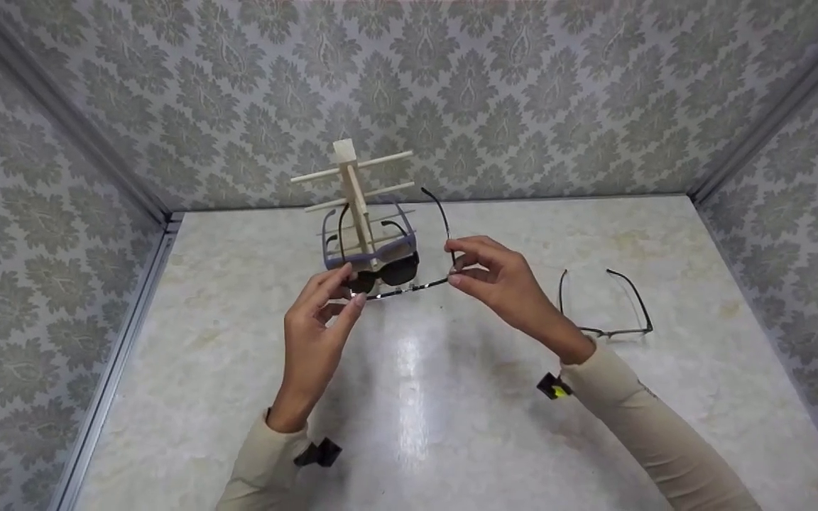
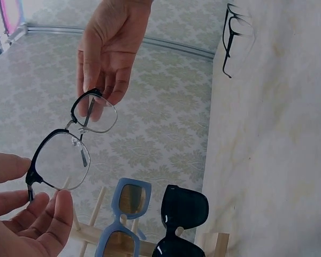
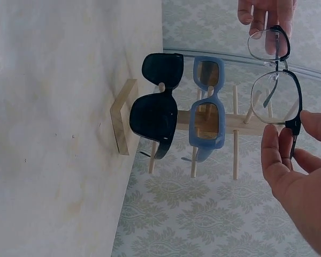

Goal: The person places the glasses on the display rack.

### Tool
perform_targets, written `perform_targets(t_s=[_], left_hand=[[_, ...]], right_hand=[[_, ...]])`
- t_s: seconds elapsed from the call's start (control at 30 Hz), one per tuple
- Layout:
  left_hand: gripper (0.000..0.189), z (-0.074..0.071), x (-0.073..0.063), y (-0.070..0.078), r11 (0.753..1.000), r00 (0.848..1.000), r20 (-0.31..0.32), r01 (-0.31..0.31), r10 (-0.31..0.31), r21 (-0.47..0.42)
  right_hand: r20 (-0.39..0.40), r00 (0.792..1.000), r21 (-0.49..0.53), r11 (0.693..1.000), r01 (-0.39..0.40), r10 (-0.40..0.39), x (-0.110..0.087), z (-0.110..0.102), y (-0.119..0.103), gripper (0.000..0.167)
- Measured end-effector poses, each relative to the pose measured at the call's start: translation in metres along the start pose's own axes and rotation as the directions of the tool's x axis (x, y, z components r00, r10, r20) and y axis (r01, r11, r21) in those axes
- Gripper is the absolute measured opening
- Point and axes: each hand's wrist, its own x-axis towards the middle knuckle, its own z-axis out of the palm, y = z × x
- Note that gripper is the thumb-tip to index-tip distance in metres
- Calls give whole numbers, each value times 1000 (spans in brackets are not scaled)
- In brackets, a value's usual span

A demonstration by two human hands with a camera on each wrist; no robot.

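Note:
Between both hands is a pair of black-topped eyeglasses (image 1: 409,289) with clear lenses, its temples unfolded and pointing toward the stand. My left hand (image 1: 317,333) pinches one hinge corner, and my right hand (image 1: 501,284) pinches the other. Just behind stands a wooden eyewear rack (image 1: 356,191) with crossbars. In the right wrist view, black sunglasses (image 3: 154,118) sit on its lowest bar, and blue-framed sunglasses (image 3: 207,126) on the bar above. The held eyeglasses (image 2: 61,155) are level with the upper bars and look apart from the rack.
A second pair of dark-framed eyeglasses (image 1: 615,332) lies unfolded on the table at the right, beside my right wrist. The marbled tabletop (image 1: 238,397) ends at patterned walls (image 1: 451,85) behind and on both sides.

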Motion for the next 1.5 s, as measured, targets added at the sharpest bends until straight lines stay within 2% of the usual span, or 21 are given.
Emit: perform_targets(t_s=[0.4, 0.67, 0.87, 1.2, 1.5], left_hand=[[45, -13, 13, 5, 996, 996, -5, 88, -88, -24], [44, -18, 24, 5, 991, 992, -23, 126, -127, -37], [41, -23, 30, 6, 988, 988, -10, 151, -151, -35], [43, -28, 42, 8, 970, 970, -11, 241, -241, -38], [42, -29, 52, 11, 970, 971, -15, 238, -239, -39]], right_hand=[[40, 999, 0, 999, -35, 35, 23, 3, -7, 46], [46, 998, -26, 999, -44, 45, 36, 3, -7, 45], [50, 997, -37, 998, -59, 61, 42, 3, -8, 46], [49, 996, -20, 997, -68, 69, 52, 6, -8, 45], [46, 995, -15, 996, -93, 93, 63, 5, -10, 44]])
